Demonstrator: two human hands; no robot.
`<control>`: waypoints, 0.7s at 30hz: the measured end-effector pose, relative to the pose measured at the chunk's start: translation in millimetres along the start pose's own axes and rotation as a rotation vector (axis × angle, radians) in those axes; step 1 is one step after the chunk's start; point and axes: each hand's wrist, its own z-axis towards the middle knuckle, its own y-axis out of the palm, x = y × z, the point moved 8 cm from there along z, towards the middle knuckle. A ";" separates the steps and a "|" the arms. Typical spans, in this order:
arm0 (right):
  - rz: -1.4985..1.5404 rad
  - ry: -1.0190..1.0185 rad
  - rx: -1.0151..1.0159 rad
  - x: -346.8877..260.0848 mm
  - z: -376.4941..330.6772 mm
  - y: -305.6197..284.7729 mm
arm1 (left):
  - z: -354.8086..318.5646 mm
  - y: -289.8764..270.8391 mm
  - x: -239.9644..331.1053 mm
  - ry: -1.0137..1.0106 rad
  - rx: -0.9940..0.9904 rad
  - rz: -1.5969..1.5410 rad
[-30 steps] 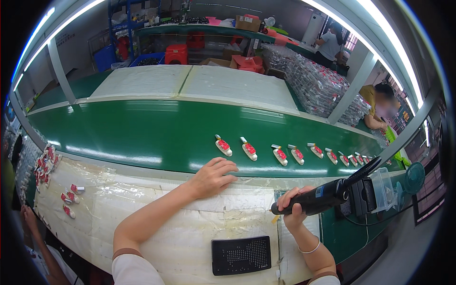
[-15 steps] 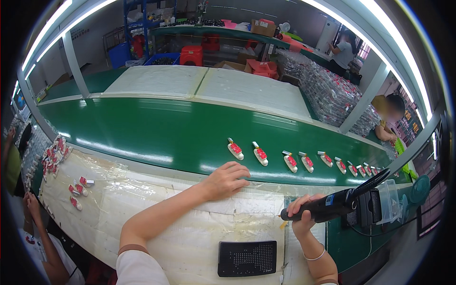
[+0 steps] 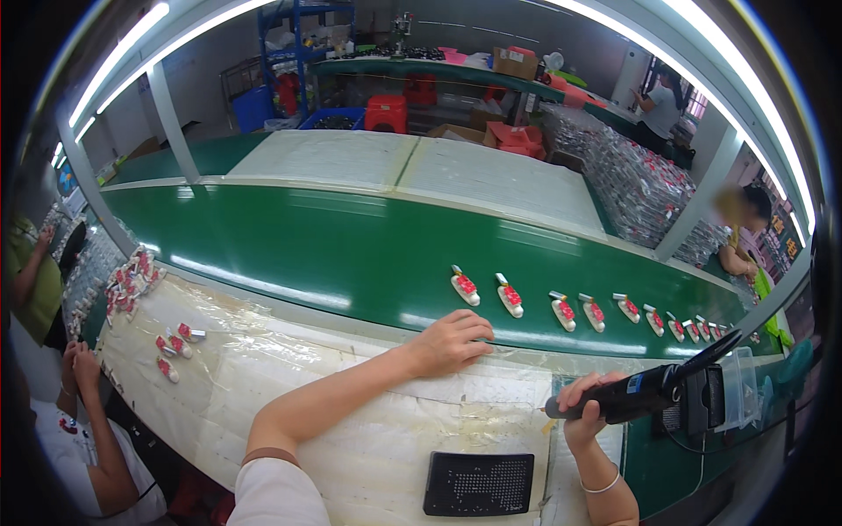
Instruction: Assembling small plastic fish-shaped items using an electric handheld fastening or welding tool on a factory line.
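My left hand (image 3: 452,342) rests on the near edge of the green belt (image 3: 368,280), fingers loosely bent and nothing visible in them. In my right hand (image 3: 582,415) is a black electric screwdriver (image 3: 627,399), held level with its tip toward the left. Below it, on the bench, lies a black screw tray (image 3: 480,484) with rows of small dots, apparently screws. Beyond my left hand a slanting row of small white-and-red pieces with silver ends runs along the belt to the right; the nearest pieces are one (image 3: 466,287) and another (image 3: 509,298).
Several similar pieces lie in a small group (image 3: 177,346) and a larger pile (image 3: 136,279) at the bench's left. A clear plastic bin (image 3: 742,390) and a green fan (image 3: 789,368) stand at right. Other people work at both sides; a metal post (image 3: 702,202) rises at right.
The whole view has shifted, so everything sits further right and slightly lower. Against the bench, my hands and the screwdriver have barely moved.
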 end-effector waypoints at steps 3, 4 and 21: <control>0.014 0.024 0.019 0.7 -2.4 -8.0 | 0.7 5.1 3.7 0.011 0.014 -0.004; -0.007 0.031 0.033 1.3 -3.7 -12.1 | 1.4 6.6 3.6 0.003 0.010 0.023; -0.034 0.042 0.049 5.8 -12.3 -27.5 | 35.3 -300.4 35.1 0.109 0.886 0.145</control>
